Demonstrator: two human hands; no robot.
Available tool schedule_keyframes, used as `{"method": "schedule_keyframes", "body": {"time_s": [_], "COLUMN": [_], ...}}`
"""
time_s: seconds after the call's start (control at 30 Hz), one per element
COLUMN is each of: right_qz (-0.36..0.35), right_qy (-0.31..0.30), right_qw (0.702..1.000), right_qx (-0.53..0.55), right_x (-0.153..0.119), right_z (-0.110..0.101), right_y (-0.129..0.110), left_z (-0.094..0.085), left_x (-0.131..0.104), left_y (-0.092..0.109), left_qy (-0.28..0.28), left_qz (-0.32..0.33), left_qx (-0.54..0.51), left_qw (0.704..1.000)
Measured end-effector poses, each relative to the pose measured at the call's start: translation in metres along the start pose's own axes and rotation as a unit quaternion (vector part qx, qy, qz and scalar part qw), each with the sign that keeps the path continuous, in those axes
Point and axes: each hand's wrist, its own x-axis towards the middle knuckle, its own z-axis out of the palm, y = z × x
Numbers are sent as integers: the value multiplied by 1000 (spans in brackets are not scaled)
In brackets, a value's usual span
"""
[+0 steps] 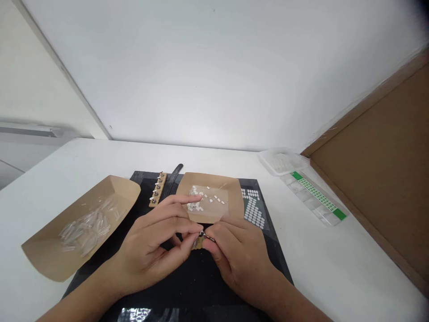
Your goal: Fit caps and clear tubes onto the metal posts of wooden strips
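Just in front of a brown paper tray (234, 197) with small white pieces in it, both hands meet over a black mat (197, 286). My left hand (157, 241) pinches a tiny dark and white part (201, 233) between thumb and a finger, its index finger stretched over the tray. My right hand (236, 250) is closed round a thin dark metal piece (209, 238) that points at the tiny part. Under the fingertips shows a small yellowish piece (198, 243), mostly hidden by them.
A larger brown tray (120, 188) with clear plastic pieces stands left. Behind my left hand are a strip with small upright parts (158, 189) and a black file (172, 179). White oval stickers (254, 212) lie right, beyond them a clear green-labelled case (315, 197) and a plastic box (278, 162).
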Motion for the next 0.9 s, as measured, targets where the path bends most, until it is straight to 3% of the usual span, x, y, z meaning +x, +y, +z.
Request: {"method": "schedule_keyframes", "body": {"time_s": [0.43,0.9], "right_qz": [6,3], "right_qy": [-8,-15], "right_qw": [998,999], "right_qx": [-55,-47], "right_x": [-1,0], "right_z": [1,1], "right_y": [0,-1], "left_z": [-1,1], "left_x": [-7,-6], "left_y": [-7,-1], "left_qy": [-48,-39], "left_qz": [-51,-54], "left_qx": [2,33], "left_qw": [998,997]}}
